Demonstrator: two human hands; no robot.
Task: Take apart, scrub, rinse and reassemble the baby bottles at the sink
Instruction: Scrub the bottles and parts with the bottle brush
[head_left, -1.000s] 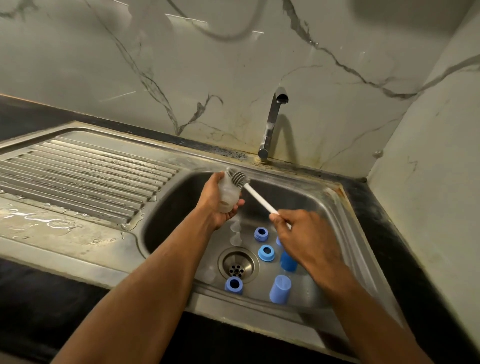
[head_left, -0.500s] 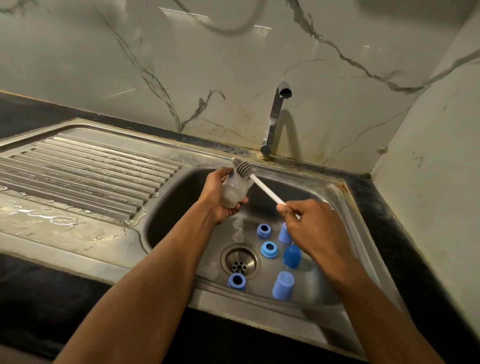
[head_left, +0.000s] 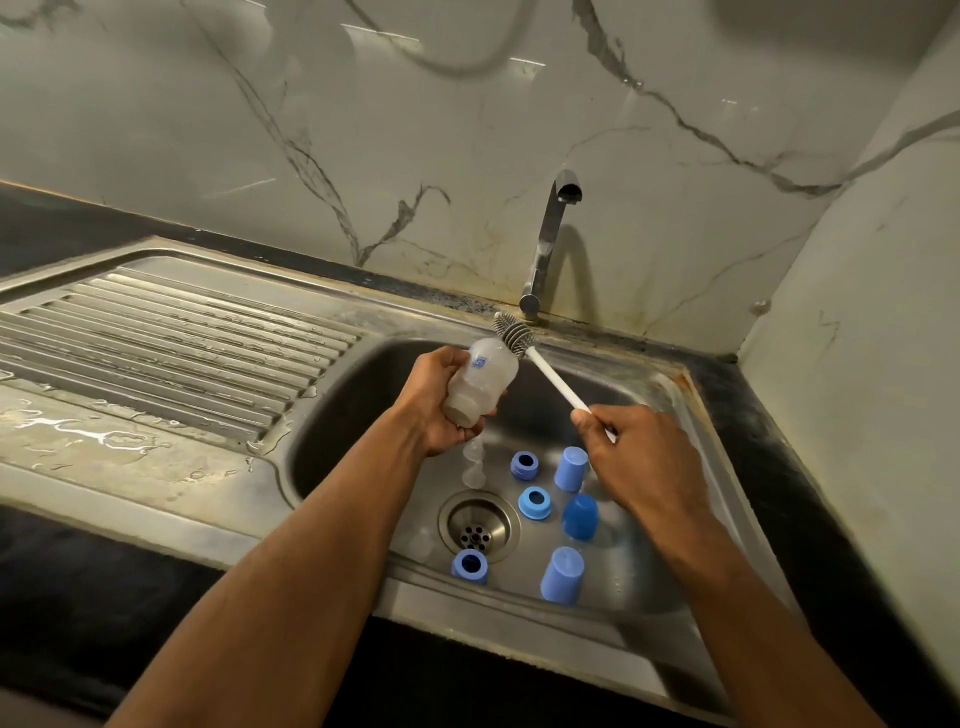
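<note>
- The left hand (head_left: 436, 402) is curled round a clear baby bottle (head_left: 480, 382), gripping its lower half above the sink basin (head_left: 649, 561). The bottle is tilted, its narrower end down by the palm and its other end pointing up and away toward the tap (head_left: 550, 239).
- The right hand (head_left: 641, 460) pinches the white handle of a bottle brush (head_left: 540, 364) near its lower end. The grey bristle head sits at the bottle's upper end, touching its outside; it is outside the bottle, not in it.
- On the basin floor, between and below the two hands, lie three blue collar rings (head_left: 535, 503) and three blue caps (head_left: 562, 576), grouped right of the drain (head_left: 479, 526). Clear teats (head_left: 474, 465) lie just below the left hand.
- Compared with half a second ago, the bottle and brush sit slightly farther toward the back rim of the sink, with the bristle head nearer the base of the tap. Both grips look the same, and the blue pieces lie in the same pattern.
- The right hand's fingertips are hidden behind the hand, so exactly how they wrap the handle is unclear.
- I cannot tell which end of the bottle is the open mouth; the plastic is cloudy.
- The teats are nearly see-through against the steel, so their number is uncertain. Another faint clear piece (head_left: 422, 543) lies left of the drain.
- The wet draining board (head_left: 156, 332) runs off the left edge of the view.
</note>
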